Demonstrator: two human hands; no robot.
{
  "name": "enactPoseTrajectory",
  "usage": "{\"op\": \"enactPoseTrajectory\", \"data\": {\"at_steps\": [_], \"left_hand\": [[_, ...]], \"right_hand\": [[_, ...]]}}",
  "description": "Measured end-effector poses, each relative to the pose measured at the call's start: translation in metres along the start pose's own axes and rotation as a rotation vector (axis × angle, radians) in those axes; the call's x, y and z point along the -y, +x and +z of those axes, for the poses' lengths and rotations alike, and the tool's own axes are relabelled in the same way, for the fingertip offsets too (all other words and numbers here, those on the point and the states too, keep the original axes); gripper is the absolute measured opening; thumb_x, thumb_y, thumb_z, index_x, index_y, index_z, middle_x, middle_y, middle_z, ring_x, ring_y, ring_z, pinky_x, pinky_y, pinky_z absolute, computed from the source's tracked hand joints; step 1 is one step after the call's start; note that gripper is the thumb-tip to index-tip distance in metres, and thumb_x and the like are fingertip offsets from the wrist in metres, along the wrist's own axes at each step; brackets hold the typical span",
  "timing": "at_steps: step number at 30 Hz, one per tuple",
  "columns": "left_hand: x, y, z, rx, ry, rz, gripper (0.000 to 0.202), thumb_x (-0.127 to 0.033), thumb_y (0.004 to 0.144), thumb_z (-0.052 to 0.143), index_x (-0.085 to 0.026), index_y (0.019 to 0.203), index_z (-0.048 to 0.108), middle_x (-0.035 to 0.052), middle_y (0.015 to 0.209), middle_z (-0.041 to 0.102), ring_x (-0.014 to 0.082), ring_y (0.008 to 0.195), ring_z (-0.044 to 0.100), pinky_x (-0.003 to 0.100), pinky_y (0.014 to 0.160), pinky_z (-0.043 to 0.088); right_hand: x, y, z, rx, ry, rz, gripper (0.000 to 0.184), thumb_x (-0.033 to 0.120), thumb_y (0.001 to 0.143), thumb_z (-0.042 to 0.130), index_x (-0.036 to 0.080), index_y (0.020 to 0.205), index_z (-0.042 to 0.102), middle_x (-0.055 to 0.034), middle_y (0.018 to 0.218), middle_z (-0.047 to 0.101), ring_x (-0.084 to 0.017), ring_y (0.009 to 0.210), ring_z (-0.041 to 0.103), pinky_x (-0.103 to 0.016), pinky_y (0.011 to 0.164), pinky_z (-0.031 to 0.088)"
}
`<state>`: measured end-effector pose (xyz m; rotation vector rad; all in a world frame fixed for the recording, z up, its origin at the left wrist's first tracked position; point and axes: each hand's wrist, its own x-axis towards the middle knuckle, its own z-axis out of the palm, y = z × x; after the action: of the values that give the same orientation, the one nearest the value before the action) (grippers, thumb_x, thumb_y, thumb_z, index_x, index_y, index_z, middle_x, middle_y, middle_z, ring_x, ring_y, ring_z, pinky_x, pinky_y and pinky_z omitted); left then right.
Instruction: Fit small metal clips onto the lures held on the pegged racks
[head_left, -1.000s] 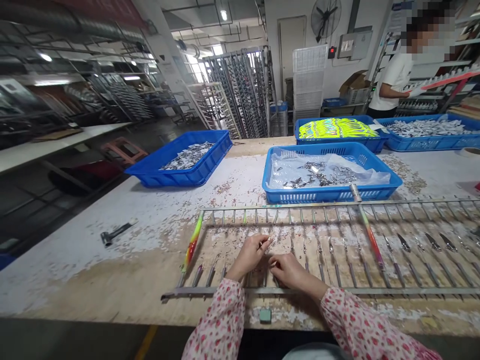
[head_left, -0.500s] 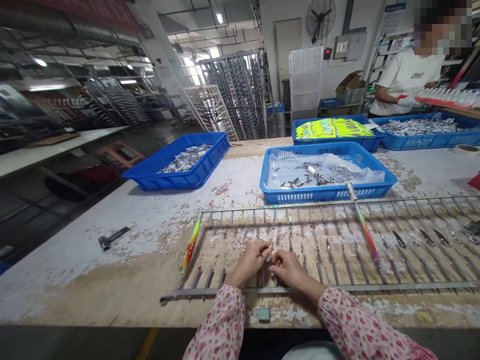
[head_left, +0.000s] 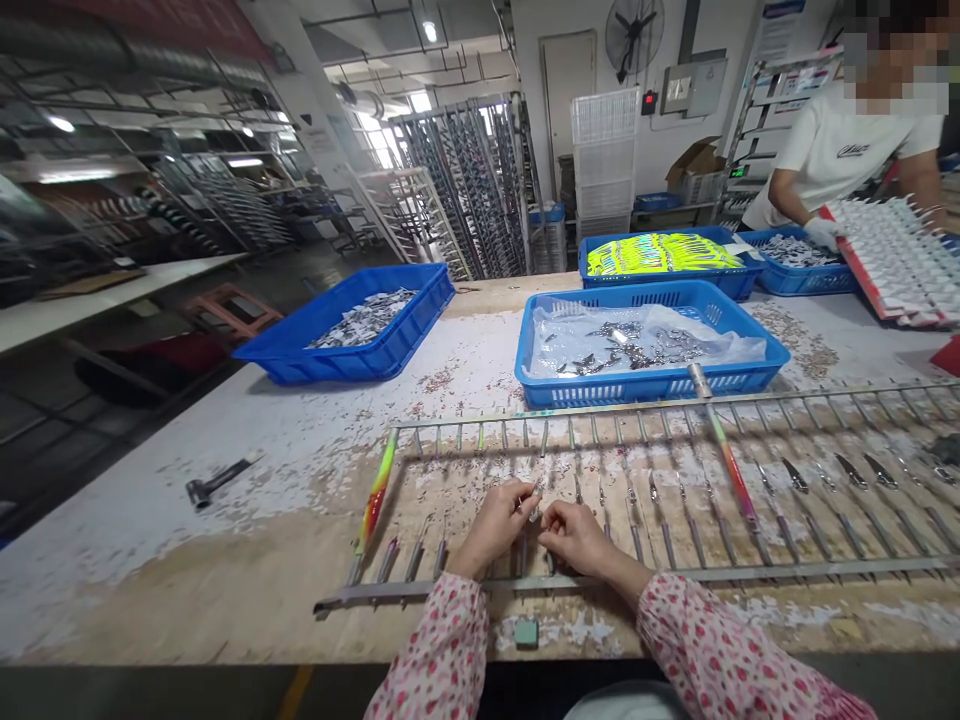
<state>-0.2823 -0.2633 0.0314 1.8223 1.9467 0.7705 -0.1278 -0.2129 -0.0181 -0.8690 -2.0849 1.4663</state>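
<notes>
My left hand [head_left: 501, 522] is closed in a pinch on a small shiny piece, too small to name, above the metal rack [head_left: 600, 580]. Close beside it, my right hand [head_left: 574, 535] is also closed, thumb and finger pressed together; what it holds is hidden. Both are over the rack's lower row of pegs. To the right, several pegs carry small shiny blade-like metal pieces [head_left: 796, 478]. Bare-looking pegs [head_left: 414, 560] stand to the left of my hands. The rack's end bar [head_left: 381, 490] is coated yellow, orange and red.
Behind the rack stands a light blue basket [head_left: 652, 388] lined with plastic, holding shiny pieces. A darker blue tray [head_left: 405, 345] is at left. A hammer-like tool [head_left: 217, 484] and a small green block [head_left: 526, 633] lie on the table. A co-worker [head_left: 840, 150] holds a panel of white pieces.
My hands stay nearly in the same place over the rack. The co-worker has tilted the panel of white pieces down and forward. The view has shifted slightly.
</notes>
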Motion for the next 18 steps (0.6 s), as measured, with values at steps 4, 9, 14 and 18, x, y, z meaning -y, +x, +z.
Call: {"op": "enactPoseTrajectory", "data": {"at_steps": [4,9,14,18], "left_hand": [[-0.005,0.003,0.004,-0.019,-0.034,-0.027,0.026,-0.029,0.083,0.044,-0.017,0.064,0.058,0.0004,0.064,0.054,0.0152,0.066,0.05,0.025,0.063,0.035],[-0.009,-0.001,0.007,-0.057,-0.211,-0.187,0.028,-0.03,0.076,0.051,-0.016,0.099,0.06,-0.0013,0.067,0.057,0.015,0.063,0.053,0.024,0.061,0.039],[-0.01,-0.005,0.003,-0.01,-0.194,-0.142,0.026,-0.021,0.066,0.049,-0.016,0.089,0.061,0.0026,0.073,0.063,0.0177,0.068,0.058,0.027,0.064,0.045],[-0.007,-0.002,0.0,0.04,-0.322,-0.075,0.028,-0.026,0.056,0.054,-0.019,0.079,0.066,0.0068,0.087,0.071,0.0276,0.086,0.062,0.039,0.083,0.05]], "right_hand": [[0.007,-0.001,-0.004,0.117,0.073,0.102,0.013,0.007,0.075,0.05,0.017,0.079,0.056,0.0061,0.052,0.055,-0.01,0.043,0.052,-0.018,0.045,0.038],[0.023,0.0,-0.023,0.209,-0.185,0.035,0.014,0.015,0.083,0.047,0.017,0.078,0.059,-0.0009,0.055,0.06,-0.014,0.049,0.057,-0.022,0.05,0.04],[0.044,0.01,-0.033,0.023,-0.335,-0.296,0.012,0.02,0.083,0.057,0.018,0.092,0.065,-0.0044,0.085,0.069,-0.017,0.077,0.063,-0.024,0.073,0.044],[0.053,0.021,-0.029,0.106,-0.402,-0.485,0.014,0.023,0.087,0.054,0.02,0.094,0.066,-0.0013,0.095,0.07,-0.014,0.088,0.062,-0.02,0.078,0.043]]}}
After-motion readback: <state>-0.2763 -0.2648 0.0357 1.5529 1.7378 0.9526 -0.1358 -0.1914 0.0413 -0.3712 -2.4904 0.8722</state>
